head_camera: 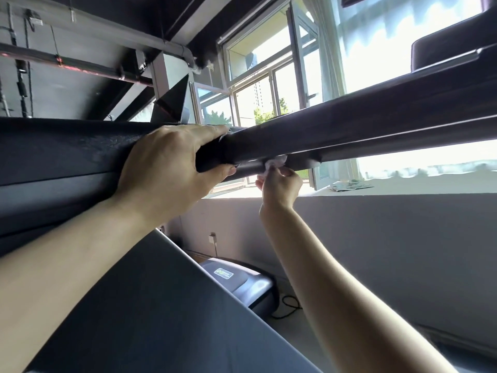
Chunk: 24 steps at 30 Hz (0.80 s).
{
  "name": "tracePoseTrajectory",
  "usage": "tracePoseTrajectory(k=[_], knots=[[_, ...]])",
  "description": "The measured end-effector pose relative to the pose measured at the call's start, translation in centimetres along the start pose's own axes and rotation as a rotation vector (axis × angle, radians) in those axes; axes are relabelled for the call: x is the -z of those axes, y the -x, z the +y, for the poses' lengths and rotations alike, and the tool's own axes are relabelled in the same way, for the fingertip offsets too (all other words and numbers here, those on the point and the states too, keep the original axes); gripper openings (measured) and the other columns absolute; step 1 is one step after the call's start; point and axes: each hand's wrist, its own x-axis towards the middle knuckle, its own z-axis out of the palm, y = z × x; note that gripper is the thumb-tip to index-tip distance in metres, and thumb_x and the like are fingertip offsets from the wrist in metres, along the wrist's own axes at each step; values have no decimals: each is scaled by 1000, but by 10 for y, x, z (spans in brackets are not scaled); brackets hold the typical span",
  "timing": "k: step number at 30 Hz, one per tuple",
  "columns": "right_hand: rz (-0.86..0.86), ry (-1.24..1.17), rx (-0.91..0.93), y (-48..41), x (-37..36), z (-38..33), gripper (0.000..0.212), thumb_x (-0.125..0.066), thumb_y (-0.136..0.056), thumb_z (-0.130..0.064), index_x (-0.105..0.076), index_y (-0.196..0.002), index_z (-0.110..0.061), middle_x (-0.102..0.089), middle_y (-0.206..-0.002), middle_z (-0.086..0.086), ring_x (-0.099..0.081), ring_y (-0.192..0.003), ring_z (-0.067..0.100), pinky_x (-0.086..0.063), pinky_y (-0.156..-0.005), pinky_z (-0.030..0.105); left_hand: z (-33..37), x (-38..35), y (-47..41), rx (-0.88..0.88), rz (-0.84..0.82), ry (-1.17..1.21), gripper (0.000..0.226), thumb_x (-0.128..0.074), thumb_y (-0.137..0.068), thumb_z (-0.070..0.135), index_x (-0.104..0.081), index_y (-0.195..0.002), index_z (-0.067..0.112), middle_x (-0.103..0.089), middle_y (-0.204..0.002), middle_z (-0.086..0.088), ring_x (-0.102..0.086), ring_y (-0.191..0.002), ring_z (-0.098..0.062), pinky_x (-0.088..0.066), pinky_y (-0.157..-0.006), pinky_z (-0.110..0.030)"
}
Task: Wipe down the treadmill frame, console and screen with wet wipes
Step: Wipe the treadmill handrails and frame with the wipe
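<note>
Right hand: the right hand [279, 187] reaches up from below, fingertips bunched together and pinching the wet wipe [274, 164]
Wet wipe: small, white, scrunched into a wad, pushed up against the underside of the handrail tube [349, 130], right by a short stub joint
Left hand: the left hand [172, 165] is wrapped round that same tube just left of the wipe, fingers over the top, thumb hooked underneath
Handrail tube: round, dark, smooth with a dull sheen, running from the middle up toward the right
Grip section [53, 152]: left of the left hand the bar gets fatter and goes grainy matte black, foam or textured plastic, honestly can't tell which
Grey panel [161, 305]: broad flat slab, smooth matte grey, slanting across the bottom under both forearms
Motor cover [242, 281]: rounded glossy silver-grey hood with a small green logo, down on the floor near the wall
Cable [287, 305]: thin, black, looped on the floor beside that hood
Wall [376, 238]: plain pale grey, smooth, below the sill
Window [269, 84]: metal-framed panes, a couple swung open, super bright outside with green trees
Cloth [349, 186]: pale, crumpled, lying on the sill at right
</note>
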Motion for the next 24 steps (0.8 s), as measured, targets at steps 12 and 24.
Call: tracePoseTrajectory(k=[12,24], knots=[[-216,-224,-270,16,14,-31,30,-44,-96,-9,-46,-68,-20,-43,-65,2,-43,-66,17,-44,-93,36,1,0,-1,18,-11,-17,55,-80,-82,42,-67,-134,28,-72,-127,6,-67,-115,-19,-47,-96,-28],[-473,-418,-354,22,23,-18,11,-53,-78,-9,-48,-74,-17,-54,-80,7,-54,-81,22,-44,-101,38,4,1,-1,20,-15,-22,59,-69,-79,49,-68,-134,28,-71,-128,6,-66,-117,-18,-46,-97,-28]])
